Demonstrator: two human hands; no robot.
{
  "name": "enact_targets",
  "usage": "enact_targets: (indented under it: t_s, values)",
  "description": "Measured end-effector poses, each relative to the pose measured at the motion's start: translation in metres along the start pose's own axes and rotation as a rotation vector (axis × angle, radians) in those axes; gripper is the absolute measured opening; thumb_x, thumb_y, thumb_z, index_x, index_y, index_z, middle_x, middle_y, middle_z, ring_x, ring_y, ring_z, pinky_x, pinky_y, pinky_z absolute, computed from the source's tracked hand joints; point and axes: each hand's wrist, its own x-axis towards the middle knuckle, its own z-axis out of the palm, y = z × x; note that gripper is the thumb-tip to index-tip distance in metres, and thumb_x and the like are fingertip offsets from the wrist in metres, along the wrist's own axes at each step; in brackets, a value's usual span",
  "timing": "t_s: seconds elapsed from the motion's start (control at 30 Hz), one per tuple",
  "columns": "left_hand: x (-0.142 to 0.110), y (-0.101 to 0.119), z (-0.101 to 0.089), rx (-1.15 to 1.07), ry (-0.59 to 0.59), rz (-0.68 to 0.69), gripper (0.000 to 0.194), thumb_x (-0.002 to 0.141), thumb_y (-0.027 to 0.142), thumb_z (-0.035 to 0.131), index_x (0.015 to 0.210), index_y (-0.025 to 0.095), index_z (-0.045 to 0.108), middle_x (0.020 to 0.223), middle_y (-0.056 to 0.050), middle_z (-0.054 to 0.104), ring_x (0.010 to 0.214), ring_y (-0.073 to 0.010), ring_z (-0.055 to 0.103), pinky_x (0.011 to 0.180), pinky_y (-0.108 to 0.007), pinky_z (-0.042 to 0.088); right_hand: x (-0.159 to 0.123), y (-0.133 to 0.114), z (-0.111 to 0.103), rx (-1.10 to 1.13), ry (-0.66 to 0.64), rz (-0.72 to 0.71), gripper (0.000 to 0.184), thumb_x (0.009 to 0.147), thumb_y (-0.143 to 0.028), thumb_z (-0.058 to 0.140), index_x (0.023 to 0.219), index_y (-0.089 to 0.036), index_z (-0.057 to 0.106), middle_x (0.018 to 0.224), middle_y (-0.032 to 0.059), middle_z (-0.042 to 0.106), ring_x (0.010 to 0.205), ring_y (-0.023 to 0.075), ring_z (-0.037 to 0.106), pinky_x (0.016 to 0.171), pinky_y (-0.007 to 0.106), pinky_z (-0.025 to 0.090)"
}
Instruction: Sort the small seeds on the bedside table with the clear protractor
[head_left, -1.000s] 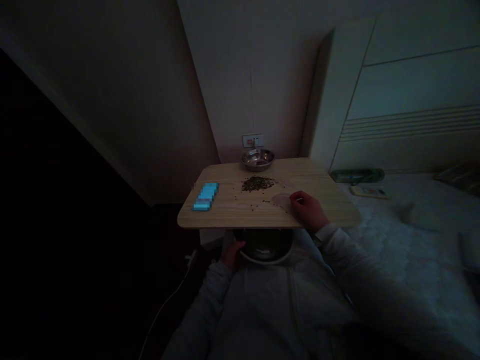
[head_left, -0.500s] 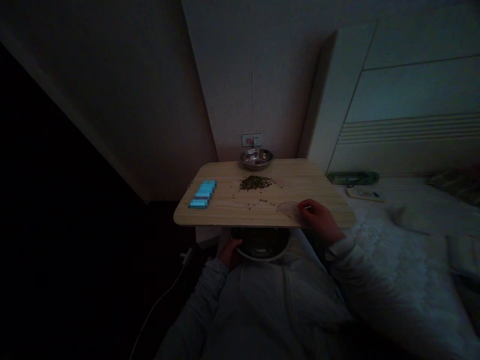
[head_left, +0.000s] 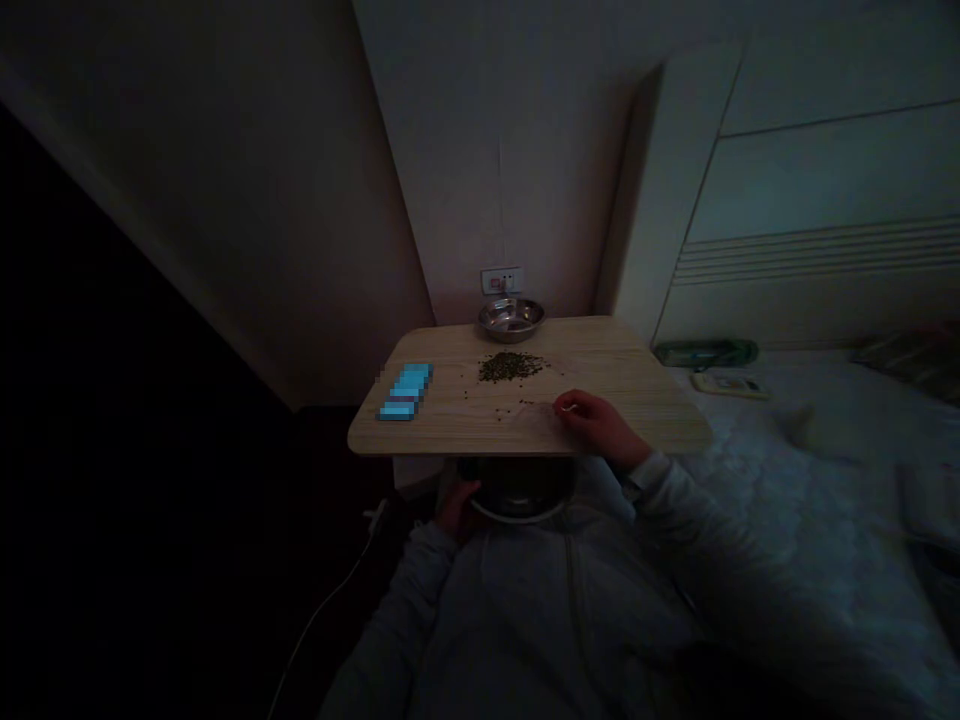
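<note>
The room is very dim. A small wooden table (head_left: pixel 637 385) stands in front of me with a pile of small dark seeds (head_left: pixel 511 366) near its middle and several loose ones scattered toward me. My right hand (head_left: pixel 598 425) rests on the table near its front edge, fingers curled round a thin pale round piece that is hard to make out. My left hand (head_left: pixel 457 507) is below the table's front edge, gripping the rim of a bowl (head_left: pixel 517 495) held in my lap.
A metal bowl (head_left: pixel 511 318) sits at the table's far edge below a wall socket (head_left: pixel 501 281). A blue pixelated block (head_left: pixel 405 391) lies on the table's left side. A bed (head_left: pixel 810 440) with a remote (head_left: pixel 729 382) is on the right; a white cable (head_left: pixel 330 590) trails on the left.
My right hand has slid left along the table's front part, toward the scattered seeds, and the pale round piece is now mostly hidden under it. The left hand stays on the lap bowl.
</note>
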Motion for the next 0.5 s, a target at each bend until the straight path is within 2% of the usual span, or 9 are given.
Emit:
enact_targets:
  t_s: [0.07, 0.13, 0.23, 0.37, 0.5]
  values:
    - [-0.005, 0.002, 0.007, -0.036, 0.058, -0.038, 0.009, 0.069, 0.009, 0.056, 0.070, 0.011, 0.065, 0.070, -0.009, 0.069, 0.106, -0.0268, 0.056, 0.091, -0.035, 0.043, 0.013, 0.006, -0.003, 0.007, 0.090, 0.034, 0.027, 0.087, -0.033, 0.049, 0.103, -0.013, 0.055, 0.096, 0.0045, 0.059, 0.079, 0.0121, 0.058, 0.069, 0.031, 0.051]
    - [-0.009, 0.005, 0.014, -0.058, 0.108, -0.050, 0.017, 0.075, 0.006, 0.050, 0.070, 0.012, 0.065, 0.067, -0.008, 0.068, 0.102, -0.0241, 0.059, 0.091, -0.033, 0.043, 0.028, 0.012, -0.006, 0.009, 0.172, 0.059, 0.028, 0.087, -0.034, 0.049, 0.105, -0.013, 0.054, 0.098, 0.0051, 0.058, 0.081, 0.0127, 0.058, 0.070, 0.032, 0.050]
    - [-0.013, 0.007, 0.018, -0.075, 0.128, -0.045, 0.023, 0.079, 0.004, 0.045, 0.073, 0.012, 0.065, 0.067, -0.006, 0.069, 0.098, -0.0218, 0.061, 0.091, -0.032, 0.044, 0.045, 0.018, -0.004, 0.005, 0.242, 0.074, 0.029, 0.086, -0.034, 0.049, 0.106, -0.013, 0.054, 0.101, 0.0056, 0.058, 0.084, 0.0136, 0.058, 0.073, 0.033, 0.050]
    - [-0.013, 0.008, 0.018, -0.079, 0.103, -0.101, 0.023, 0.083, 0.007, 0.043, 0.076, 0.011, 0.065, 0.070, -0.007, 0.069, 0.098, -0.0220, 0.061, 0.091, -0.033, 0.044, 0.053, 0.019, 0.007, -0.004, 0.265, 0.078, 0.029, 0.086, -0.033, 0.050, 0.107, -0.014, 0.054, 0.103, 0.0061, 0.058, 0.088, 0.0148, 0.057, 0.076, 0.035, 0.049]
    - [-0.011, 0.007, 0.014, -0.033, 0.125, -0.083, 0.025, 0.083, 0.007, 0.043, 0.067, 0.011, 0.062, 0.064, -0.009, 0.068, 0.099, -0.0245, 0.061, 0.091, -0.035, 0.044, 0.050, 0.017, 0.015, 0.004, 0.233, 0.045, 0.027, 0.086, -0.033, 0.050, 0.105, -0.014, 0.055, 0.103, 0.0060, 0.058, 0.088, 0.0145, 0.057, 0.077, 0.035, 0.049]
